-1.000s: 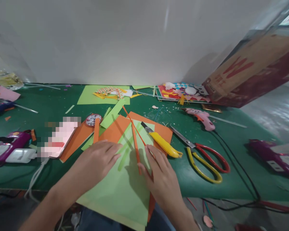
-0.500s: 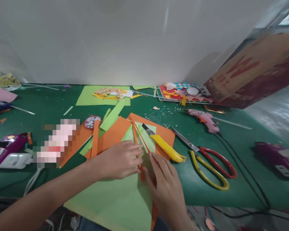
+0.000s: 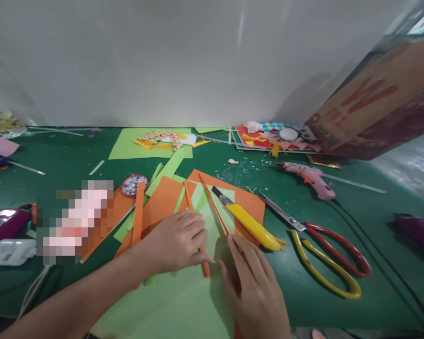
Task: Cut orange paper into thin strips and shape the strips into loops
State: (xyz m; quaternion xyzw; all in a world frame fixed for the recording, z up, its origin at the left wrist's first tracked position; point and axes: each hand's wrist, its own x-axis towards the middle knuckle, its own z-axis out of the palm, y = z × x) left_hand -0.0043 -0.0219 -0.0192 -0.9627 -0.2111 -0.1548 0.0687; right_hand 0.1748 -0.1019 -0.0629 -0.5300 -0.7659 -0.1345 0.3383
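Observation:
My left hand [image 3: 178,240] lies palm down over an orange paper strip [image 3: 205,267], its fingers slightly bent and its thumb stretched towards the right hand. The strip shows above and below the fingers. In my right hand [image 3: 256,282], thumb and fingers close around the lower end of a second, thin orange paper strip [image 3: 215,205], which slants up to the left. Beneath both hands is a light green paper sheet [image 3: 169,301] over orange sheets [image 3: 252,207]. A yellow utility knife [image 3: 254,225] with its blade out rests on the paper, just above the right hand.
Scissors [image 3: 297,223] with red and yellow handles lie right of the knife. A pink glue gun [image 3: 318,181] and its cord are farther right, below a paper bag [image 3: 371,103]. Left are a tape roll [image 3: 134,185] and a purple device [image 3: 3,230]. Paper crafts [image 3: 162,139] lie at the back.
The thin strip's upper end has shifted right, away from the strip under the left hand, so the gap between them is wider. The view has shifted slightly.

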